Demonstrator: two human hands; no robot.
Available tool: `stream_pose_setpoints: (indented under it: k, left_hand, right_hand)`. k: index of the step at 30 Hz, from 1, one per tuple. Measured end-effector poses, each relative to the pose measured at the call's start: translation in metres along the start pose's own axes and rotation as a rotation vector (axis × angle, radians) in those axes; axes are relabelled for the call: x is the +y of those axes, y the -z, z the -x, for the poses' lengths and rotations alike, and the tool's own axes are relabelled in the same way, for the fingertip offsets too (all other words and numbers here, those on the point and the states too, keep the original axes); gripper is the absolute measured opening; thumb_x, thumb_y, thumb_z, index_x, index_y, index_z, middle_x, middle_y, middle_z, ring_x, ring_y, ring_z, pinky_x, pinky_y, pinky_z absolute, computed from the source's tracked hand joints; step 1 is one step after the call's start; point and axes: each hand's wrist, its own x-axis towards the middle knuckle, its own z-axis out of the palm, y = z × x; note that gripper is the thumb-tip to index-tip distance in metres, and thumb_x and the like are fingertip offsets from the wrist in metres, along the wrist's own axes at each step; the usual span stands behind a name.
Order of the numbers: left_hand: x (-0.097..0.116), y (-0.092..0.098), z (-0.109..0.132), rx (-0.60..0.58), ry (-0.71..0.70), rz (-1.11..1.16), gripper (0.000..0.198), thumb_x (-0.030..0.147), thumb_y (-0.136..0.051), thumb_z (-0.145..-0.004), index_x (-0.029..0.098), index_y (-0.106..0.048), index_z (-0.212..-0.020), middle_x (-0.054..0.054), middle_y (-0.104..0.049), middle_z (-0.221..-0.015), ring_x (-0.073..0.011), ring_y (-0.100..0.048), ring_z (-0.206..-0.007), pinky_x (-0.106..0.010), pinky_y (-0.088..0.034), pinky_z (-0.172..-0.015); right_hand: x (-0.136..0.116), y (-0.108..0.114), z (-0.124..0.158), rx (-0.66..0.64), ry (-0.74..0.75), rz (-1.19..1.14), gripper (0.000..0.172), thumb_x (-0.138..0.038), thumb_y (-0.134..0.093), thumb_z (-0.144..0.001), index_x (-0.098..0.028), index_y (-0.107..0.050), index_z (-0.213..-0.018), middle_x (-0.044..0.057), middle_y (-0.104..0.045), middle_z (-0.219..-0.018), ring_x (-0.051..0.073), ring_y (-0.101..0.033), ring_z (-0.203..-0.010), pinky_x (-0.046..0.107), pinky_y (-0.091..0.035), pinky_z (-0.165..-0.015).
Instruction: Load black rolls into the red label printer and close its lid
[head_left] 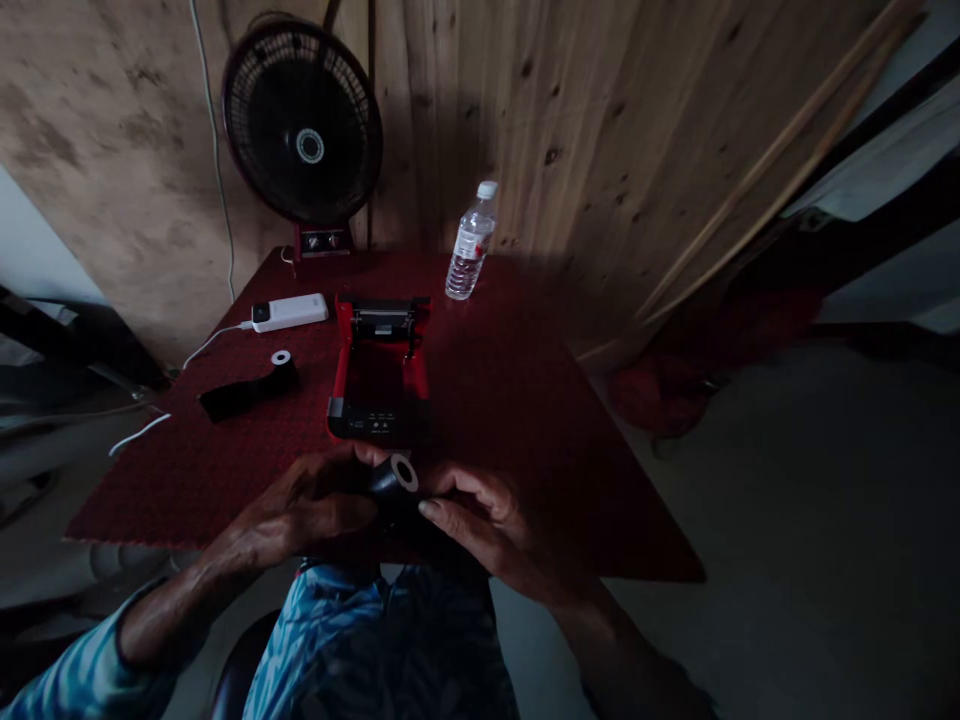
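Observation:
A small roll of black ribbon (385, 483) with a pale ring-shaped core is held between my hands, just above the near edge of the table. My left hand (304, 507) grips its left side, thumb in front and fingers behind. On the other side, my right hand (491, 515) pinches at the roll with thumb and forefinger, near a dark strip that seems to hang below it. Right beyond my hands stands a red and black device (379, 380) with its top frame raised. A second black roll (281, 375) with a white core lies to its left, its strip partly unwound.
A white power bank (289, 312) with a white cable lies on the red-covered table (517, 400). A water bottle (471, 242) stands at the back. Behind the table are a dark fan (301, 125) and a wooden wall (585, 120).

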Motion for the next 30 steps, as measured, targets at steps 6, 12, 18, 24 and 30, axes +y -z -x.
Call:
stream_pose_setpoints:
  k: [6,12,18,24,30]
  left_hand:
    - [0.004,-0.002,0.005,0.015,-0.039,-0.003,0.049,0.032,-0.072,-0.079,0.024,-0.059,-0.126,-0.009,-0.067,-0.119,-0.0282,-0.062,-0.111,-0.037,-0.050,-0.091]
    - [0.020,0.008,0.015,0.189,-0.017,-0.230,0.037,0.040,-0.073,-0.078,0.024,-0.068,-0.111,-0.007,-0.072,-0.104,-0.0266,-0.067,-0.096,-0.032,-0.052,-0.079]
    - [0.046,0.042,0.000,0.447,-0.138,-0.401,0.032,0.040,-0.068,-0.080,0.023,-0.068,-0.107,-0.003,-0.072,-0.097,-0.0206,-0.065,-0.084,-0.027,-0.052,-0.071]
    - [0.064,0.031,-0.032,0.551,-0.289,-0.458,0.028,0.031,-0.077,-0.070,0.019,-0.067,-0.093,-0.003,-0.071,-0.086,-0.0212,-0.067,-0.081,-0.029,-0.055,-0.072]
    - [0.055,0.035,-0.062,0.575,-0.467,-0.685,0.033,0.030,-0.079,-0.066,0.018,-0.065,-0.093,-0.005,-0.075,-0.088,-0.0217,-0.070,-0.082,-0.029,-0.057,-0.070]
  right_hand:
    - [0.003,-0.008,-0.002,-0.050,-0.006,-0.110,0.013,-0.031,-0.061,-0.090,-0.022,-0.070,-0.093,0.002,-0.072,-0.094,0.017,-0.066,-0.091,0.028,-0.051,-0.081]
    - [0.015,0.007,-0.003,0.028,-0.052,-0.203,0.019,-0.039,-0.063,-0.089,-0.024,-0.070,-0.096,0.003,-0.071,-0.093,0.017,-0.066,-0.089,0.029,-0.052,-0.079]
    - [0.056,0.045,-0.010,0.432,0.023,-0.369,0.024,-0.047,-0.072,-0.080,-0.024,-0.072,-0.087,0.002,-0.071,-0.082,0.014,-0.065,-0.075,0.027,-0.053,-0.073]
    - [0.095,0.057,-0.007,0.499,-0.083,-0.340,0.037,-0.055,-0.074,-0.074,-0.022,-0.072,-0.089,0.004,-0.072,-0.082,0.016,-0.067,-0.073,0.030,-0.052,-0.072]
    - [0.094,0.055,-0.003,0.490,-0.119,-0.312,0.035,-0.054,-0.072,-0.076,-0.022,-0.072,-0.090,0.003,-0.072,-0.083,0.017,-0.067,-0.076,0.032,-0.052,-0.077]
